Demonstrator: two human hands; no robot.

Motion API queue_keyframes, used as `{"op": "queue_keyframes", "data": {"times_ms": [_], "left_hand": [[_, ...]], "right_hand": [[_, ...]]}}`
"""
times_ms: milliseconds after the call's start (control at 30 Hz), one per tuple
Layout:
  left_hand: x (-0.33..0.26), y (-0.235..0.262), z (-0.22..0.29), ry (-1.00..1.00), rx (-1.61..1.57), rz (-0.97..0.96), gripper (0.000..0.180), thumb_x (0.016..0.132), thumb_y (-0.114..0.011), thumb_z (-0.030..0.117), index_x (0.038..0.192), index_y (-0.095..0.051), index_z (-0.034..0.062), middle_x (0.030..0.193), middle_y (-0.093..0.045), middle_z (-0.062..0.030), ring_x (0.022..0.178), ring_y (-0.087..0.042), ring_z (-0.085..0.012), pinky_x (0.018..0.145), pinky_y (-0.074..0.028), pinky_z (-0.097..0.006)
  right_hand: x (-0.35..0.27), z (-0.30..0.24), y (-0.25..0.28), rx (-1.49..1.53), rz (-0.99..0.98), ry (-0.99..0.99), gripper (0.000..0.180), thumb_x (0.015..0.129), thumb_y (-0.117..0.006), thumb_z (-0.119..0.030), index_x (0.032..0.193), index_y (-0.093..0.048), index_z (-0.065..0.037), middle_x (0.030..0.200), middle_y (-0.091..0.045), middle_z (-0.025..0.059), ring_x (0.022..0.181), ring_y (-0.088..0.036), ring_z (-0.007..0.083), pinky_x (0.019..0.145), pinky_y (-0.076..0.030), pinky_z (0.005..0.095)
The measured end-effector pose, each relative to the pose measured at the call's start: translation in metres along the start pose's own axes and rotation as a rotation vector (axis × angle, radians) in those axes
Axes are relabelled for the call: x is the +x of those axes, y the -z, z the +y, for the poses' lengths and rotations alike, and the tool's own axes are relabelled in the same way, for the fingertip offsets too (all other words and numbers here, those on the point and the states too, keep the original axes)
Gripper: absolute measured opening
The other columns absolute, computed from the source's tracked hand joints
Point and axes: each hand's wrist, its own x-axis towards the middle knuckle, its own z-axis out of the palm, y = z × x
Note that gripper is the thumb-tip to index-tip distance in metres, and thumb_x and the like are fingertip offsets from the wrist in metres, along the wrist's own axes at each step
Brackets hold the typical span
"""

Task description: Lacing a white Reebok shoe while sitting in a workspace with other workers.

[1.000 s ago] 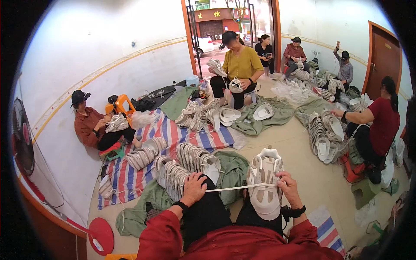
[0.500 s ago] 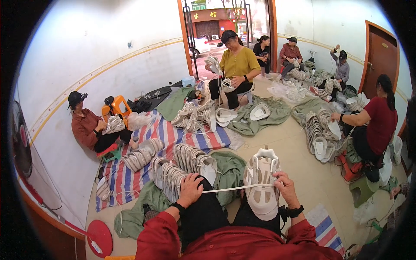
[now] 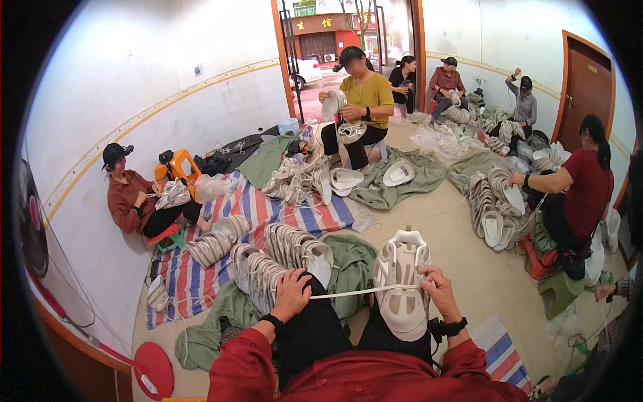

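Observation:
A white and beige sneaker (image 3: pixel 402 285) rests toe-down on my lap, its heel pointing away from me. My right hand (image 3: pixel 439 295) grips the shoe's right side near the eyelets. A white lace (image 3: pixel 355 292) runs taut from the shoe leftward to my left hand (image 3: pixel 293 295), which pinches its end above my left knee. Black trousers and red sleeves fill the lower edge.
Rows of finished white sneakers (image 3: pixel 281 251) lie on a green cloth (image 3: pixel 351 258) and a striped mat (image 3: pixel 268 211) ahead. Several seated people work on shoes: one in yellow (image 3: pixel 365 110) ahead, one at the left wall (image 3: pixel 130 197), one in red at right (image 3: pixel 583 191). Shoe piles (image 3: pixel 492 201) at right.
My left hand has pulled the lace slightly farther left and lower, keeping it taut. The shoe stays on my lap. The view has shifted a little.

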Motion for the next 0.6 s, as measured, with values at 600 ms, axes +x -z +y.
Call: {"op": "queue_keyframes", "data": {"times_ms": [600], "left_hand": [[-0.0019, -0.004, -0.0039, 0.009, 0.021, 0.002, 0.035, 0.081, -0.06, 0.027, 0.112, -0.065, 0.0143, 0.128, -0.056, -0.0097, 0.124, -0.045, -0.0313, 0.104, -0.029, -0.048]], "right_hand": [[-0.0011, -0.0049, -0.0012, -0.007, 0.005, -0.015, 0.011, 0.082, -0.064, -0.005, 0.073, -0.058, -0.002, 0.114, -0.063, 0.0084, 0.111, -0.052, 0.0212, 0.099, -0.038, 0.0353]]}}
